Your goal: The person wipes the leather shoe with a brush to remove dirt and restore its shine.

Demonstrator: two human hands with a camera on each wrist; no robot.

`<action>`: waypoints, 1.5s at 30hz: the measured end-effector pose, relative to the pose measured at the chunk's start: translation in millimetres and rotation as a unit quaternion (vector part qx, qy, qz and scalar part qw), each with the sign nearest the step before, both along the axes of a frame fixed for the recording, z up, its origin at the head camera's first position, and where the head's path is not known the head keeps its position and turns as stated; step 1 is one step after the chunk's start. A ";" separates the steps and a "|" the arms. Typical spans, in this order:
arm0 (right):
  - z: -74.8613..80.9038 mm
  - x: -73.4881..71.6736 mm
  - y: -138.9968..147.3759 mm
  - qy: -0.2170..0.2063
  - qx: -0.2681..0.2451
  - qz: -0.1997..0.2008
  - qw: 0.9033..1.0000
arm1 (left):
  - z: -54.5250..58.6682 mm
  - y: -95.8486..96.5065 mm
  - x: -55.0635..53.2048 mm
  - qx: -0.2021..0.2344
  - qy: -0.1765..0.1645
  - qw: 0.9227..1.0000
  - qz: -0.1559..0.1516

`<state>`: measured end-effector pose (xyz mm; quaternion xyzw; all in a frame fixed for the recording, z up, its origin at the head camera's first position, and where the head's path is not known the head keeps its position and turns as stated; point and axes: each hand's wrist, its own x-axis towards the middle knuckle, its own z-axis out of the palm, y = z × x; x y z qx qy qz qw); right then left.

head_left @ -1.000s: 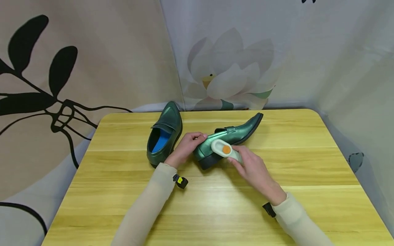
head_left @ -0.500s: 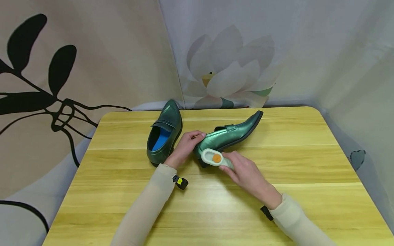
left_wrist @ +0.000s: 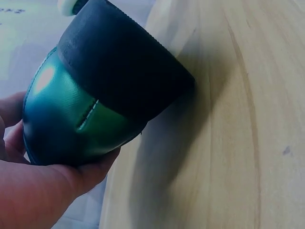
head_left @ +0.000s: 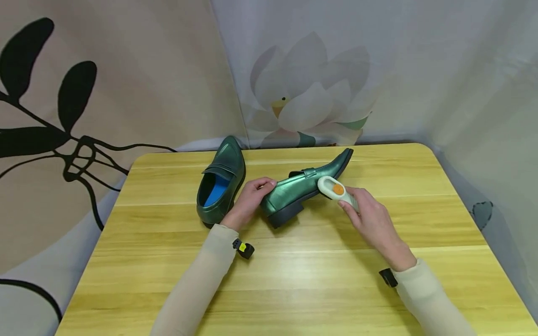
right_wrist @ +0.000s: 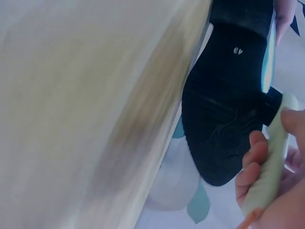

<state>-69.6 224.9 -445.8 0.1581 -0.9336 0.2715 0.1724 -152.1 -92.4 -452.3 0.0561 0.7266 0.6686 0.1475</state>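
Note:
A shiny green loafer (head_left: 290, 192) is tilted on its side, its toe pointing to the back right. My left hand (head_left: 251, 197) grips it by the rim at the heel, thumb and fingers around the back in the left wrist view. In my right hand (head_left: 371, 217) is a pale green brush (head_left: 350, 200) with an orange button. Its short dark bristles (right_wrist: 273, 106) meet the side of the shoe's front part. The right wrist view shows the loafer's black sole (right_wrist: 221, 95), marked with a size number.
The other green loafer (head_left: 230, 156), with a blue insole, stands upright left of my left hand, toe toward the back edge. Both shoes are on a wooden table (head_left: 294, 289). A printed curtain (head_left: 168, 84) hangs right behind it.
The brush first moved down to the heel, then forward along the side to the front part of the loafer. My left hand keeps its grip at the heel while the shoe tips a little.

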 end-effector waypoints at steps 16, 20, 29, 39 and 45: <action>-0.3 3.9 -54.4 0.021 -0.034 0.027 0.999 | 1.7 4.3 8.1 0.019 -0.019 0.999 0.027; 2.5 7.8 -79.1 0.014 -0.029 0.076 0.997 | 3.3 5.3 9.2 0.025 -0.020 0.999 0.023; 6.9 1.2 -81.5 0.011 -0.047 0.046 0.998 | 5.9 7.9 13.7 0.038 -0.013 0.999 0.019; 3.0 6.0 -81.4 0.034 -0.026 0.094 0.995 | 7.7 10.2 17.0 0.034 -0.010 0.999 0.023; 2.6 6.9 -82.4 0.045 -0.008 0.122 0.991 | 8.9 10.1 17.4 0.034 -0.013 0.999 0.023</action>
